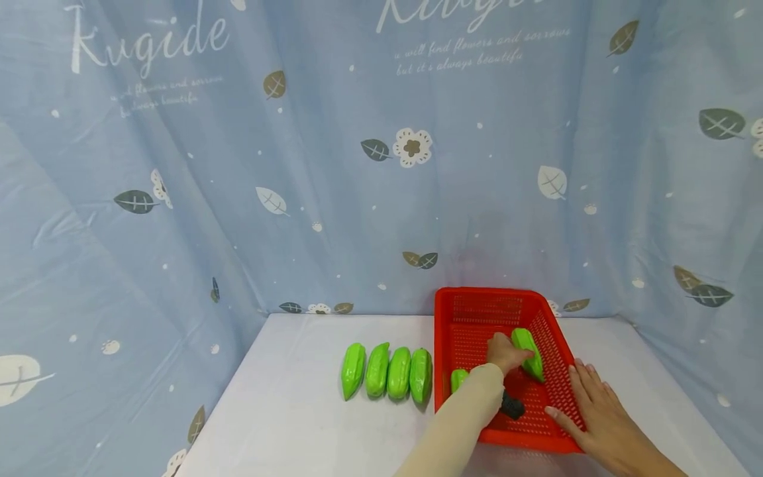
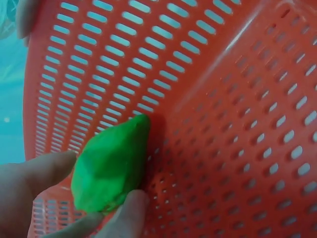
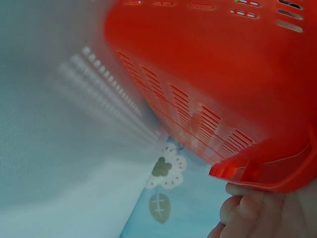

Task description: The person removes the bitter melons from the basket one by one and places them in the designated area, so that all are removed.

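My left hand (image 1: 507,353) reaches into a red plastic basket (image 1: 491,291) and pinches a bright green ridged gourd (image 1: 529,351) near the basket's right wall. In the left wrist view, a finger and the thumb bear on either side of the gourd (image 2: 111,166), whose narrow tip points at the slotted wall. My right hand (image 1: 608,421) rests on the basket's right rim, fingers straight and spread along it, the thumb reaching over the inner side. In the right wrist view, its fingertips (image 3: 235,210) lie just below the rim, outside.
Several similar green gourds (image 1: 399,373) lie in a row on the white table (image 1: 286,411), left of the basket. Another green gourd (image 1: 458,379) is inside the basket, partly behind the left forearm. A blue leaf-patterned curtain (image 1: 334,218) hangs behind and beside the table.
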Tool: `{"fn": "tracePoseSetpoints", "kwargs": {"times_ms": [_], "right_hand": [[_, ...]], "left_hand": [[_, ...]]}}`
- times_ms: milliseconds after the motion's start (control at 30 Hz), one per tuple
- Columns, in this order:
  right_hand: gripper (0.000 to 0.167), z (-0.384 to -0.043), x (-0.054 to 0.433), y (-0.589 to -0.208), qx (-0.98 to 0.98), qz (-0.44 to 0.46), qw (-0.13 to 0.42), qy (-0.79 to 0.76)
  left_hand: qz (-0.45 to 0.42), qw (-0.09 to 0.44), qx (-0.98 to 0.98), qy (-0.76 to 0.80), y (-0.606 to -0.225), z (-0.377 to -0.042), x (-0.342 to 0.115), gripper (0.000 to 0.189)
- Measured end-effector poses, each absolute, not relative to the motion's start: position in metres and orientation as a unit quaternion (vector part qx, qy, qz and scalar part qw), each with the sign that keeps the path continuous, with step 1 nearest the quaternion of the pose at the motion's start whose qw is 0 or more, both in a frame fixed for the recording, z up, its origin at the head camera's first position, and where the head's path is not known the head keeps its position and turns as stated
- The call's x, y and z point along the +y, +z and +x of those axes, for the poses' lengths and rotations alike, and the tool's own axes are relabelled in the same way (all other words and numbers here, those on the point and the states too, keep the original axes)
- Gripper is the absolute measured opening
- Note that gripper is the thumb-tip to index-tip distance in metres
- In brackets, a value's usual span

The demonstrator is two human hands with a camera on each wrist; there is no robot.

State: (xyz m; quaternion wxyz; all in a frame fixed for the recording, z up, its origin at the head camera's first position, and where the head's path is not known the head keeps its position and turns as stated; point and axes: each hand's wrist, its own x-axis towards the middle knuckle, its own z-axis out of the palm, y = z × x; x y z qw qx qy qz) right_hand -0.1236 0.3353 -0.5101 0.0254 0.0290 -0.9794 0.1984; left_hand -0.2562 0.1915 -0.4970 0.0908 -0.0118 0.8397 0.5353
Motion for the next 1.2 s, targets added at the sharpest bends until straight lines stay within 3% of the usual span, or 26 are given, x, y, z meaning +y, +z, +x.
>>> {"fn": "tracePoseSetpoints", "kwargs": {"times_ms": [267,667,1200], "right_hand": [[0.106,-0.121,0.330,-0.510,-0.978,0.037,0.038,0.201],[0.102,-0.119,0.326,-0.511,-0.980,0.051,0.062,0.184],[0.104,-0.118,0.332,-0.510,-0.980,0.047,0.056,0.183]], "left_hand": [[-0.012,0.079,0.854,0.514,-0.498,-0.257,0.192,0.026],[-0.046,0.120,0.784,0.608,-0.508,-0.265,0.192,0.024],[-0.050,0.151,0.738,0.656,-0.480,-0.257,0.181,0.018]]}}
